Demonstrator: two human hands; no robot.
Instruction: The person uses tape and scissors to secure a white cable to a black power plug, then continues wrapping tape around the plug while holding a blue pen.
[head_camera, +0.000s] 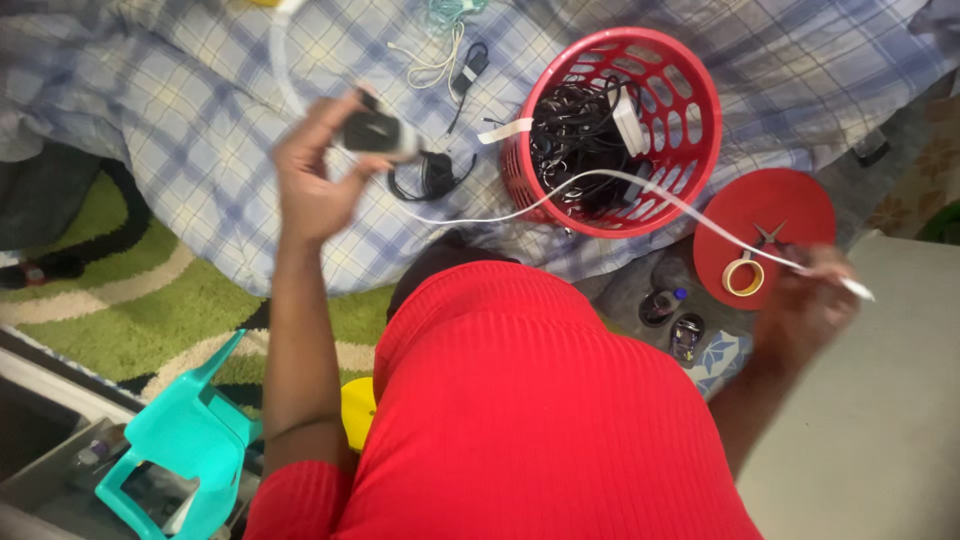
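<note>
My left hand (312, 172) is raised over the checked blanket and grips a small dark and white charger block (377, 133). A white cable (600, 180) runs from near it across the front of the red basket to my right hand (812, 300), which pinches the cable's far end. The red basket (690, 120) holds a tangle of black cables and a white adapter. A black cable bundle (432, 175) lies on the blanket just right of my left hand.
A red round lid (800, 200) beside the basket carries a tape roll (743, 277) and scissors (768, 237). More white and black cords (445, 60) lie further up the blanket. A teal plastic chair (185, 440) stands lower left on a green rug.
</note>
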